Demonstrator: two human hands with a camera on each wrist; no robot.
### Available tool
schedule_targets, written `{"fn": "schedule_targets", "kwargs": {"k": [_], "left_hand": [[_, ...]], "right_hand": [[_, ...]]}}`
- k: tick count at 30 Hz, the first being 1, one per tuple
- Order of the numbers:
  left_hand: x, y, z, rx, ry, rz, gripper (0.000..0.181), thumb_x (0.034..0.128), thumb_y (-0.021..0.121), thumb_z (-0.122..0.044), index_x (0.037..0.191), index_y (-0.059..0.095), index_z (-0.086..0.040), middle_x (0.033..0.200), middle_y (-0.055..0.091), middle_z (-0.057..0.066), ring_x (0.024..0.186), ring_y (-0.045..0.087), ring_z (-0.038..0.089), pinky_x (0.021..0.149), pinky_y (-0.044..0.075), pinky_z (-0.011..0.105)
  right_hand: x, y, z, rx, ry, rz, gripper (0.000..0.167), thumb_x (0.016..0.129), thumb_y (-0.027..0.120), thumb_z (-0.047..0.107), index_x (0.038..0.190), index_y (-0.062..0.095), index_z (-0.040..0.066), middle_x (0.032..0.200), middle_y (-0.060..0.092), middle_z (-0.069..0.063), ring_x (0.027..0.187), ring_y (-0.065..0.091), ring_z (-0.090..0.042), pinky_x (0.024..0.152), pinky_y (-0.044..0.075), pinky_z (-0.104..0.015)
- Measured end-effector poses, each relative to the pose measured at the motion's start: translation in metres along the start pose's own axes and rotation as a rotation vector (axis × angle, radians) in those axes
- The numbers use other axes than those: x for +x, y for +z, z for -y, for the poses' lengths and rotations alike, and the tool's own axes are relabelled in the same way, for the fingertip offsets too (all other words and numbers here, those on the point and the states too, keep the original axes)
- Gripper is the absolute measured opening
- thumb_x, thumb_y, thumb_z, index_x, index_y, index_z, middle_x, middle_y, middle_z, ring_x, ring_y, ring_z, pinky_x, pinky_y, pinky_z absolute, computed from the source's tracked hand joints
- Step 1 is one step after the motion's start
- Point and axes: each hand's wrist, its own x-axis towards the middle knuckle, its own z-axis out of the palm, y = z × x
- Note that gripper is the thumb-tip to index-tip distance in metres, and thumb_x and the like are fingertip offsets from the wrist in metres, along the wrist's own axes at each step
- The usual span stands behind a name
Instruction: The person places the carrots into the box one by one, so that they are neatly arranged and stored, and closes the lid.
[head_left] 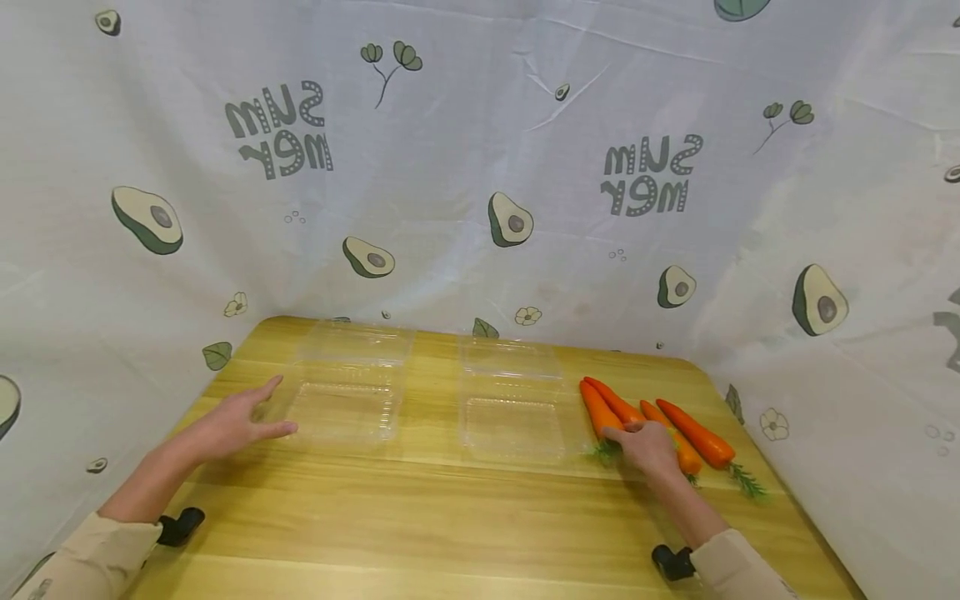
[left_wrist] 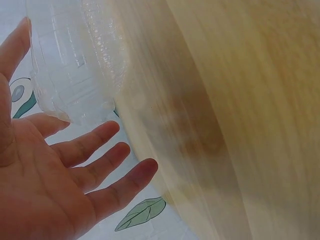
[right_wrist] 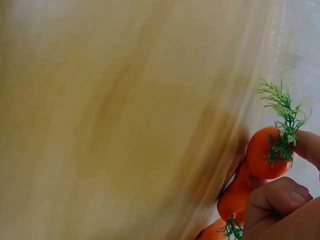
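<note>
My right hand (head_left: 651, 448) is at the carrots on the right, thumb and fingers round the thick leafy end of the leftmost carrot (head_left: 597, 408). In the right wrist view this carrot's round orange end (right_wrist: 265, 157) and green top (right_wrist: 285, 117) show between finger and thumb. A second carrot (head_left: 618, 402) lies against it, and two more lie to the right, one partly behind the hand. On the left, my left hand (head_left: 232, 425) is held with spread fingers beside a clear plastic clamshell box (head_left: 341, 387), holding nothing. The left wrist view shows its palm and extended fingers.
A second clear clamshell box (head_left: 513, 402) stands in the middle of the wooden table (head_left: 420, 525), between the first box and the carrots. Both boxes have their lids raised at the back. A white printed cloth (head_left: 450, 167) hangs round the table's back and sides.
</note>
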Motion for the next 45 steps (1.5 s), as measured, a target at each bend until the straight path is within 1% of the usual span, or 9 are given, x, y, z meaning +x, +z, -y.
{"fn": "schedule_targets", "kwargs": {"k": [3,7,17,21,25,28,31,38,45], "left_hand": [[0.0,0.0,0.0,-0.002,0.0,0.0,0.098,0.0945,0.067,-0.047,0.156,0.018,0.011,0.147,0.037,0.043,0.134,0.037,0.061,0.102,0.038,0.07],[-0.001,-0.001,0.001,0.001,0.001,-0.001,0.098,0.095,0.067,-0.046,0.156,0.017,0.011,0.146,0.038,0.044,0.133,0.038,0.061,0.101,0.039,0.07],[-0.004,-0.002,0.0,-0.002,-0.01,-0.003,0.098,0.0955,0.066,-0.046,0.156,0.015,0.011,0.146,0.037,0.044,0.132,0.04,0.061,0.1,0.04,0.069],[-0.003,-0.002,0.0,-0.006,-0.007,0.004,0.098,0.0959,0.066,-0.046,0.157,0.014,0.011,0.146,0.037,0.044,0.132,0.039,0.061,0.1,0.04,0.069],[-0.001,-0.003,0.0,-0.003,-0.003,0.011,0.099,0.0961,0.066,-0.046,0.157,0.013,0.011,0.147,0.036,0.044,0.133,0.039,0.061,0.101,0.039,0.07],[0.0,-0.003,-0.001,0.003,-0.003,0.017,0.099,0.0959,0.066,-0.046,0.156,0.013,0.012,0.147,0.035,0.044,0.133,0.038,0.061,0.101,0.039,0.07],[0.0,-0.004,-0.001,0.003,-0.005,0.023,0.1,0.0955,0.067,-0.046,0.156,0.012,0.012,0.148,0.034,0.044,0.133,0.037,0.062,0.101,0.038,0.07],[0.001,-0.003,-0.002,-0.014,-0.011,0.033,0.1,0.0959,0.066,-0.047,0.157,0.012,0.011,0.149,0.032,0.044,0.135,0.034,0.062,0.103,0.036,0.071],[0.001,-0.003,-0.003,-0.011,-0.01,0.039,0.1,0.0958,0.067,-0.045,0.157,0.012,0.012,0.147,0.035,0.045,0.133,0.037,0.062,0.102,0.038,0.07]], "right_hand": [[0.0,-0.003,0.0,0.031,-0.006,0.019,0.074,0.094,0.069,0.042,0.138,0.051,-0.015,0.145,0.045,-0.037,0.128,0.046,-0.053,0.101,0.045,-0.059],[0.001,-0.006,0.002,0.069,-0.014,0.035,0.076,0.094,0.068,0.042,0.14,0.048,-0.015,0.146,0.043,-0.038,0.129,0.046,-0.052,0.101,0.045,-0.059],[0.0,-0.014,0.017,0.066,-0.05,0.025,0.071,0.094,0.069,0.04,0.135,0.054,-0.015,0.146,0.044,-0.037,0.128,0.048,-0.049,0.1,0.046,-0.056],[-0.002,-0.019,0.025,0.064,-0.069,0.018,0.068,0.094,0.069,0.039,0.134,0.056,-0.014,0.145,0.045,-0.036,0.122,0.051,-0.044,0.096,0.047,-0.05],[-0.004,-0.024,0.034,0.069,-0.076,0.045,0.073,0.095,0.067,0.043,0.139,0.052,-0.012,0.143,0.048,-0.035,0.107,0.053,-0.036,0.08,0.047,-0.038],[-0.006,-0.026,0.043,0.067,-0.076,0.055,0.075,0.095,0.066,0.045,0.142,0.05,-0.01,0.14,0.05,-0.032,0.102,0.051,-0.032,0.074,0.042,-0.032],[-0.007,-0.026,0.054,0.068,-0.093,0.057,0.074,0.094,0.067,0.046,0.142,0.051,-0.008,0.138,0.051,-0.03,0.102,0.05,-0.031,0.074,0.043,-0.031],[-0.007,-0.028,0.077,0.052,-0.129,0.088,0.074,0.093,0.067,0.049,0.144,0.052,-0.003,0.137,0.052,-0.028,0.076,0.044,-0.024,0.062,0.035,-0.031],[-0.008,-0.034,0.091,0.047,-0.14,0.085,0.073,0.094,0.067,0.047,0.143,0.052,-0.005,0.122,0.055,-0.025,0.082,0.046,-0.025,0.066,0.037,-0.032]]}}
